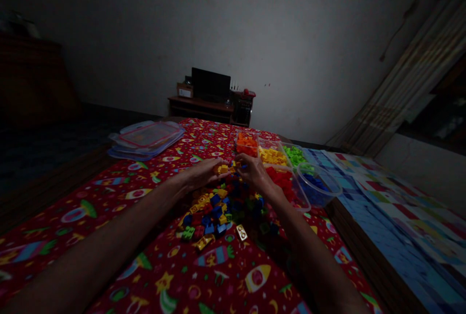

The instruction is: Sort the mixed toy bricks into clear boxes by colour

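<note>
A mixed pile of toy building bricks point(214, 207) in yellow, blue, red and green lies on the red patterned cloth point(171, 256). Over its far side, my left hand point(207, 172) has its fingers closed on yellow toy bricks point(224, 169). Facing it, my right hand point(252, 169) curls inward with fingers bent down; a bit of blue and yellow shows by its fingertips, but its exact grip is hard to make out in the dim light. One pale yellow brick point(241, 232) sits apart at the pile's near edge.
Right of the pile stand clear containers of orange bricks point(246, 143), yellow bricks point(273, 157), green bricks point(294, 155) and red bricks point(279, 182). A round tub point(337, 190) holds blue bricks. Stacked plastic lids point(147, 139) lie at the left edge. Behind is a monitor point(211, 84).
</note>
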### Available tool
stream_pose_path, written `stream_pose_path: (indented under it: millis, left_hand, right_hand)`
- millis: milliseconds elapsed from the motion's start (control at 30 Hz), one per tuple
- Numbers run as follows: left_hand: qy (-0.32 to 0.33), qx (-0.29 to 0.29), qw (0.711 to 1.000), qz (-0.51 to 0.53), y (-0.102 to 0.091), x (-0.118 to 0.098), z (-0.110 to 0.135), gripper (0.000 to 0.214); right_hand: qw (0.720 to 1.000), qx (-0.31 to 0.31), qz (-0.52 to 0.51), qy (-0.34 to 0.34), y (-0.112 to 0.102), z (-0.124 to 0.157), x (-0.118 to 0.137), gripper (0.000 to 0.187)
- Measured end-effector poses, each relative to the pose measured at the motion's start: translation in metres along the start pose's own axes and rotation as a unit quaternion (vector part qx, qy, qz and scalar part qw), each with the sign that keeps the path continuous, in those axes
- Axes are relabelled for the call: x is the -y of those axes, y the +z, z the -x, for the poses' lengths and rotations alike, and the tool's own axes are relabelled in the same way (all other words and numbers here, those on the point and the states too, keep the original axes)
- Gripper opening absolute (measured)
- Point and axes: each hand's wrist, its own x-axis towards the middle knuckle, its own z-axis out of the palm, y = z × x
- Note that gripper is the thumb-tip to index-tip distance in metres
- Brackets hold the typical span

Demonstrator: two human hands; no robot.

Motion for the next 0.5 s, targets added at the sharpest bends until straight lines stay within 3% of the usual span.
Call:
stream_pose_path:
  millis: [267,500]
  left_hand:
    - [-0.038,0.075,0.994,0.066,0.022,0.002,0.007,0.038]
    - [-0.046,0.089,0.994,0.053,0.029,-0.003,0.012,0.045]
  right_hand:
    - [0.995,0.068,0.024,-0.069,0.015,0.011,0.025,0.036]
    - [0.995,0.077,0.019,-0.066,0.004,0.012,0.027,0.021]
